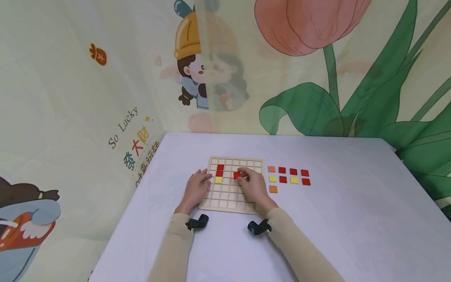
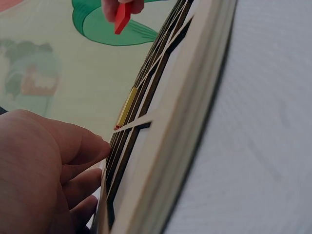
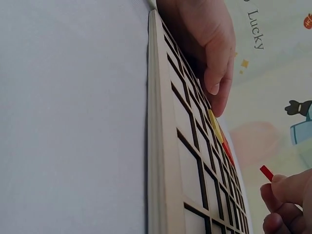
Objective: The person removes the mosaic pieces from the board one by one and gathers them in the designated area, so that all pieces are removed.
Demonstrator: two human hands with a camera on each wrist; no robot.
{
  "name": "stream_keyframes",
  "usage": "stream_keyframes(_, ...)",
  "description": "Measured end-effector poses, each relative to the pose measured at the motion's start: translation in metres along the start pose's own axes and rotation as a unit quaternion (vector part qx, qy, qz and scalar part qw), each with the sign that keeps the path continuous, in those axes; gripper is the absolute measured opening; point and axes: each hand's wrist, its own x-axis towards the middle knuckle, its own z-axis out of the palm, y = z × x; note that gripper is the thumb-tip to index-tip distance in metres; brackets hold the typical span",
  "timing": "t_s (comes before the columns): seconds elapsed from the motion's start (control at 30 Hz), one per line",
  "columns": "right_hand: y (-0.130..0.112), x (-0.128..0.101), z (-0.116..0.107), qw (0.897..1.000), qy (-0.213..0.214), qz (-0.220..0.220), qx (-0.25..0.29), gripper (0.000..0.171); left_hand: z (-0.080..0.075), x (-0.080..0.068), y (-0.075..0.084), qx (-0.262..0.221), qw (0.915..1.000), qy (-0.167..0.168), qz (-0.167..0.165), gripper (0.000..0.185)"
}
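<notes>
Wooden gridded square board (image 1: 230,203) on white table (image 1: 334,219), right hand (image 1: 254,185) pinching red square tile (image 1: 237,175) above its cells, left hand (image 1: 197,187) flat and relaxed on board's left edge beside placed yellow tile (image 1: 218,180), loose red, yellow, orange tiles (image 1: 288,176) to the right.

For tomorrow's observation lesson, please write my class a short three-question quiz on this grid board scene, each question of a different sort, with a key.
1. True or false: the right hand pinches a red tile above the wooden grid board.
2. Multiple choice: which tiles already sit in the board's cells? A) three yellow B) two red tiles and one yellow tile C) one orange
3. Fill in: the left hand rests on the board's ___ edge.

Key: 1 true; 2 B; 3 left. The loose tiles lie on the table to the right of the board.
</notes>
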Motion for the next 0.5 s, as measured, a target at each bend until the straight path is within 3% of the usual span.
stream_keyframes(0.5, -0.007, -0.02, -0.015, 0.999, 0.016, 0.017, 0.029, 0.028, 0.0, 0.0, -0.002, 0.002, 1.0, 0.002, 0.0, 0.032)
